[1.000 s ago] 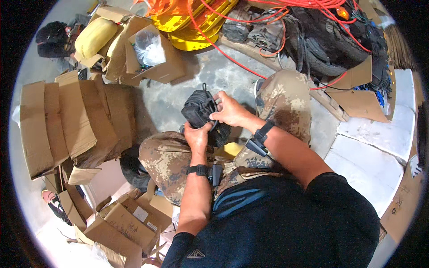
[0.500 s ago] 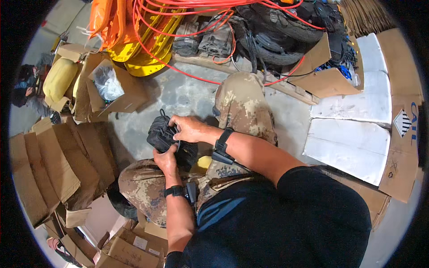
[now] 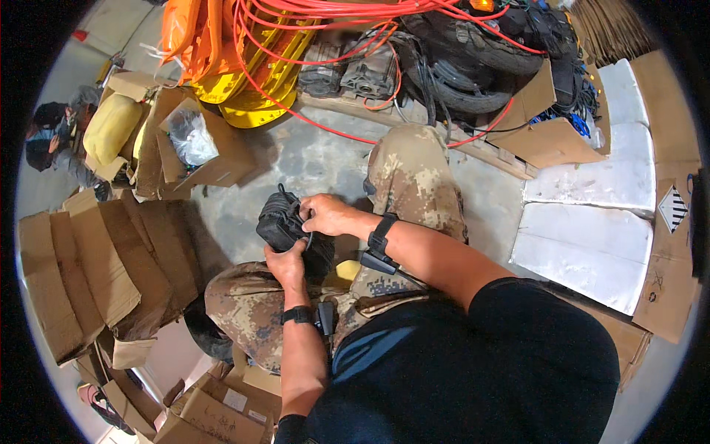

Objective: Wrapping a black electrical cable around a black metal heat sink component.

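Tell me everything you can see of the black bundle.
The black bundle is compact and ridged, with a small loop sticking up at its far end. It resembles coiled cable, but the material is unclear. It is held in front of the body, over the floor. The left hand grips its near end; the right hand has fingers at its right side.

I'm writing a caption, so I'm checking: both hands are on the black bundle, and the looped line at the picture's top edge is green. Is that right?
Not quite: the colour is wrong. The head view shows that the looped line is orange-red, not green. The rest stands: the left hand and the right hand are both on the black bundle.
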The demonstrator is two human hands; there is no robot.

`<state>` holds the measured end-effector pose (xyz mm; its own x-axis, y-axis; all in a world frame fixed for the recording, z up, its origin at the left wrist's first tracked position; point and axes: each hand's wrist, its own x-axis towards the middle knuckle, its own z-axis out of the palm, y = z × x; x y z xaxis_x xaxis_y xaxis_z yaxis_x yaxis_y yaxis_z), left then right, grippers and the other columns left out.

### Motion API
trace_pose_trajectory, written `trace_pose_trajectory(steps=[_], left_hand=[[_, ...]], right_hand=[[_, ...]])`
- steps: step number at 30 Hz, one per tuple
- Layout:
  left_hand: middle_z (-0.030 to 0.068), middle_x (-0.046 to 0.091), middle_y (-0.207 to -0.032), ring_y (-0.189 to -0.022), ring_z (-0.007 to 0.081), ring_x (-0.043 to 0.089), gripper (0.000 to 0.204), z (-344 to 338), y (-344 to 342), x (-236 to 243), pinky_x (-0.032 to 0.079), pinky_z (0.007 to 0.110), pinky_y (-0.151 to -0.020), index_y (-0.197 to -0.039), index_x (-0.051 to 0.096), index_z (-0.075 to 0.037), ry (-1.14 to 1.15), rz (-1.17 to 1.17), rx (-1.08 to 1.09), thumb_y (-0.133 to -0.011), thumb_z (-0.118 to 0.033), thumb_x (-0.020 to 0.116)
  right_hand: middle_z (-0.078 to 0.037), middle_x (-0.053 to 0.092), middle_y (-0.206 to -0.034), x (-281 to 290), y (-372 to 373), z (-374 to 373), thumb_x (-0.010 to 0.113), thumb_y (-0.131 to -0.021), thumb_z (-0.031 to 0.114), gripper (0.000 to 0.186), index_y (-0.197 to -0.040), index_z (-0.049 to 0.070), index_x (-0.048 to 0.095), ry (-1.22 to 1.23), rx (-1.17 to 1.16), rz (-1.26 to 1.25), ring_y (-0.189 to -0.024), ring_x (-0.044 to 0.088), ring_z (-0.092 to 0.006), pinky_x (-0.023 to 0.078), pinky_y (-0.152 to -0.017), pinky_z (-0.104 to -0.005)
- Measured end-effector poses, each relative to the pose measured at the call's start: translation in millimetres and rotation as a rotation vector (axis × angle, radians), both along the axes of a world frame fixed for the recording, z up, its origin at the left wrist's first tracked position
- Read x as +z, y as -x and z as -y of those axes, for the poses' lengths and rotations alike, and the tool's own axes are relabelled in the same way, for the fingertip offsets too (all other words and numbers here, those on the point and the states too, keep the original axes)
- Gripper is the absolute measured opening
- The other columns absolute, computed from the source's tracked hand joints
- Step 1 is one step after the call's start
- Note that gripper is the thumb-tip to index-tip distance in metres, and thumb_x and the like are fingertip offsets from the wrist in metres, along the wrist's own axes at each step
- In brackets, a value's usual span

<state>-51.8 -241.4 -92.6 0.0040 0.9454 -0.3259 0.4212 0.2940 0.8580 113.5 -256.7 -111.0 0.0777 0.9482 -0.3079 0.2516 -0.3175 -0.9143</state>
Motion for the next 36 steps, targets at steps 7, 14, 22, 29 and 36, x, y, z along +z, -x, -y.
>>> trace_pose_trajectory(steps=[7, 14, 22, 29, 36], left_hand=[[0.0149, 0.065, -0.097, -0.085, 0.0265, 0.063, 0.053, 1, -6, 9, 0.049, 0.038, -0.079, -0.104, 0.056, 0.005, -0.017, -0.074, -0.007, -0.059, -0.01, 0.08], [0.0158, 0.066, -0.095, -0.083, 0.0282, 0.064, 0.055, -1, 0, -2, 0.049, 0.038, -0.079, -0.104, 0.056, 0.004, -0.016, -0.212, -0.066, -0.057, -0.012, 0.079], [0.018, 0.066, -0.095, -0.084, 0.0284, 0.064, 0.06, -7, 6, -17, 0.05, 0.036, -0.08, -0.105, 0.054, 0.006, 0.02, -0.073, -0.043, -0.054, -0.014, 0.079], [0.0205, 0.068, -0.094, -0.086, 0.0317, 0.067, 0.062, -3, 13, -9, 0.052, 0.039, -0.081, -0.111, 0.054, 0.003, 0.041, -0.287, -0.231, -0.055, -0.014, 0.077], [0.0211, 0.066, -0.103, -0.095, 0.0324, 0.065, 0.077, 1, 5, 5, 0.051, 0.037, -0.085, -0.121, 0.051, 0.001, 0.065, -0.167, -0.293, -0.053, -0.018, 0.081]], right_hand=[[-0.017, 0.065, -0.084, -6, 4, 4, 0.074, -0.066, 0.012, 0.024, -0.084, 0.0, 0.065, -0.16, -0.132, 0.095, -0.084, 0.064, -0.0329, 0.049, -0.076, -0.0394], [-0.018, 0.065, -0.084, -8, -6, -5, 0.069, -0.071, 0.014, 0.023, -0.087, -0.001, 0.063, -0.105, -0.184, -0.117, -0.083, 0.064, -0.032, 0.05, -0.073, -0.0396], [-0.008, 0.061, -0.073, 2, -17, -15, 0.061, -0.084, 0.006, 0.013, -0.092, 0.0, 0.053, -0.083, -0.419, -0.503, -0.062, 0.061, -0.0167, 0.048, -0.054, -0.0308], [-0.007, 0.064, -0.09, 11, -52, -23, 0.061, -0.087, 0.01, 0.032, -0.118, 0.007, 0.053, -0.196, -0.706, -0.792, -0.073, 0.058, -0.0142, 0.046, -0.064, -0.0281], [-0.008, 0.042, -0.141, 31, -51, -16, 0.055, -0.091, 0.007, 0.063, -0.146, 0.01, 0.025, -0.186, -0.594, -0.791, -0.096, 0.058, -0.0183, 0.046, -0.08, -0.0331]])
